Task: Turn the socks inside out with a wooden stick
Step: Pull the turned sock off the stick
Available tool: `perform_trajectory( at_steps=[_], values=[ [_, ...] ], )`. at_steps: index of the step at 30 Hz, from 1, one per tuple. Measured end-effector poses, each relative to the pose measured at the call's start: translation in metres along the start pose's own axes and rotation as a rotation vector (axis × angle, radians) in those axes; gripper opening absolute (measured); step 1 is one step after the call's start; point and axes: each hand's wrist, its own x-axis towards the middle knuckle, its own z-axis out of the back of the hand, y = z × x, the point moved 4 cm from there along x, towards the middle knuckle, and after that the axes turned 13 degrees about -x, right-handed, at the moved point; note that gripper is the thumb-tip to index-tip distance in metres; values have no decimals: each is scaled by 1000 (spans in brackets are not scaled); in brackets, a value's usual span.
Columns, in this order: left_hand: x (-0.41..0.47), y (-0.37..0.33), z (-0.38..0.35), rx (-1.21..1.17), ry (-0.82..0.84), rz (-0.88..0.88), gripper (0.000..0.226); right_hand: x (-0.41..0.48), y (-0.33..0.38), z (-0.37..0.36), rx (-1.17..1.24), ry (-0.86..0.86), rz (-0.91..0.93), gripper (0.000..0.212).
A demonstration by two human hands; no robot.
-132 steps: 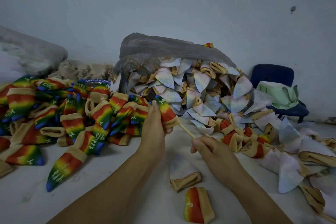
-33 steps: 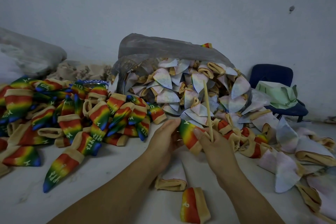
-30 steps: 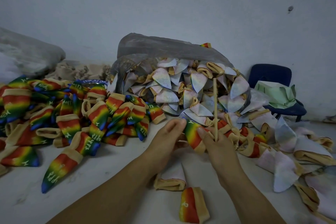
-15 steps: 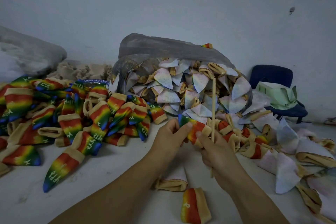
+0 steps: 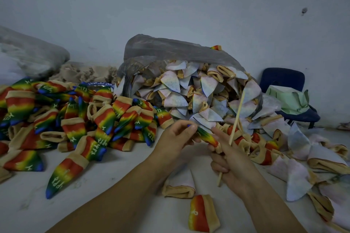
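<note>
A small rainbow sock (image 5: 205, 136) with a tan cuff is stretched between my two hands over the white table (image 5: 113, 166). My left hand (image 5: 175, 138) pinches its blue toe end. My right hand (image 5: 230, 159) pinches the cuff end and also grips the wooden stick (image 5: 235, 119), which stands nearly upright with its lower tip poking out below my palm.
A pile of rainbow socks (image 5: 75, 119) covers the table's left. A grey plastic bag (image 5: 170, 51) spills pale inside-out socks (image 5: 198, 96) at centre and right. Two socks (image 5: 202, 213) lie near my forearms. A blue chair (image 5: 284, 85) stands by the wall at right.
The earlier sock left the stick and my left hand. Both hands came together on a rainbow sock; the stick swung upright in my right hand, and the sock is now pulled out between the hands.
</note>
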Motion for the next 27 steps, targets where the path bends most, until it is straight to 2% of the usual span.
perform_trajectory(
  at_steps=[3, 5, 8, 12, 14, 17, 19, 20, 22, 24, 26, 27],
  values=[
    [1, -3, 5, 4, -111, -12, 10, -3, 7, -2, -102, -55, 121, 37],
    [1, -6, 7, 15, -154, -31, 11, -9, 11, -6, -294, -94, 195, 47],
    [0, -10, 7, 32, -170, -49, 15, -12, 9, -6, -520, -178, 233, 25],
    [0, -12, 6, 117, -202, -96, 26, -9, 7, -5, -567, -196, 258, 23],
    [0, -8, 5, 66, -212, -56, 32, -9, 7, -7, -566, -192, 259, 27],
    [-3, 0, 2, -102, -42, 167, 27, -8, 6, -3, -492, -194, 223, 32],
    [-9, 11, 1, -28, 90, 299, 34, -8, 6, 0, -438, -179, 199, 29],
    [-11, 16, 0, 50, 129, 317, 37, -8, 7, 0, -431, -182, 187, 30],
    [-7, 15, 1, 110, 56, 257, 34, -10, 8, 0, -416, -219, 183, 41],
    [2, 3, 12, -183, -91, 153, 39, -8, 8, 5, -368, -278, 182, 47],
    [16, -13, 29, -581, -160, -2, 66, -5, 7, 12, -350, -330, 159, 51],
    [19, -19, 35, -674, -187, -38, 79, -3, 6, 15, -348, -349, 145, 54]
  ],
)
